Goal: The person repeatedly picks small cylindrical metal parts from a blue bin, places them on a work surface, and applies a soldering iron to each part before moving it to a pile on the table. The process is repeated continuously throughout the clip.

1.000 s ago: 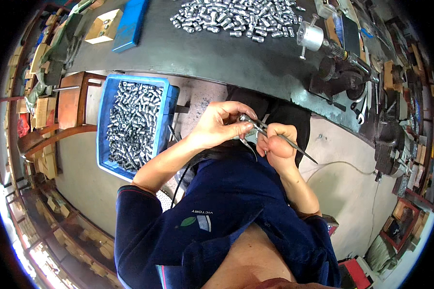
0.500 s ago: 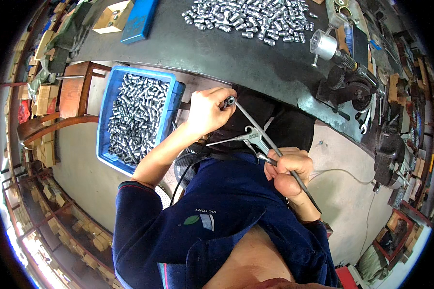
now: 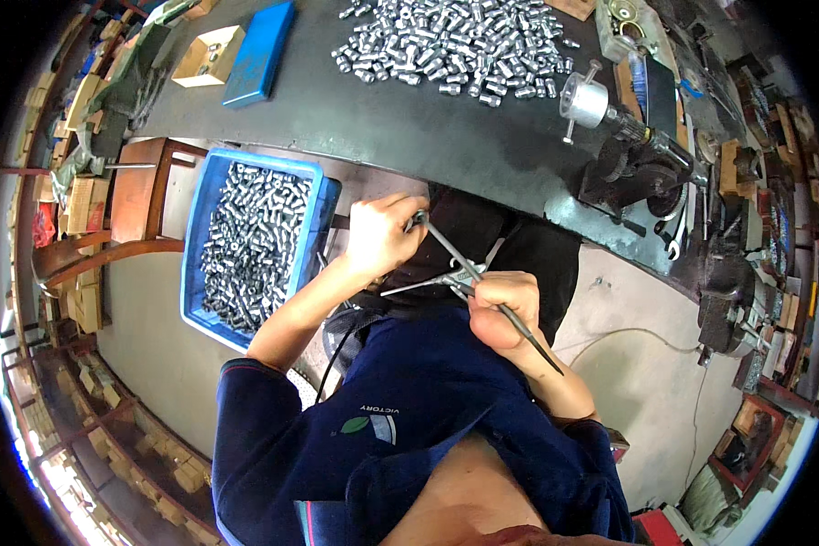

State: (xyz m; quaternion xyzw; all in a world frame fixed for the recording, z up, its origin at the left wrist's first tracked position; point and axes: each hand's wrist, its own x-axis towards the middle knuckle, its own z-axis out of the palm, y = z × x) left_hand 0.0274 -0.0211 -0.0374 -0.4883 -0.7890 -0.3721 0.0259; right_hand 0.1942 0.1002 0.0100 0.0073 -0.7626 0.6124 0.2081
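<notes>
In the head view, the person's left hand [image 3: 379, 238] is pinching the upper tip of a long thin metal tool [image 3: 464, 273], fingers closed narrowly around something small there that cannot be made out. The right hand [image 3: 503, 309] is gripping the tool's lower stretch in a fist. The tool's long axis is running from upper left to lower right above the lap. A blue bin [image 3: 323, 202] of small metal cylinders [image 3: 250, 241] is sitting just left of the left hand, the nearer one, below the desk [image 3: 355, 118].

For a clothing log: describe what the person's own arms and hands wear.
Both hands are bare: no gloves, rings or watch show on the left hand or the right hand. The forearms are bare too. Short dark navy sleeves with a thin red trim at the cuff cover the upper arms.
</notes>
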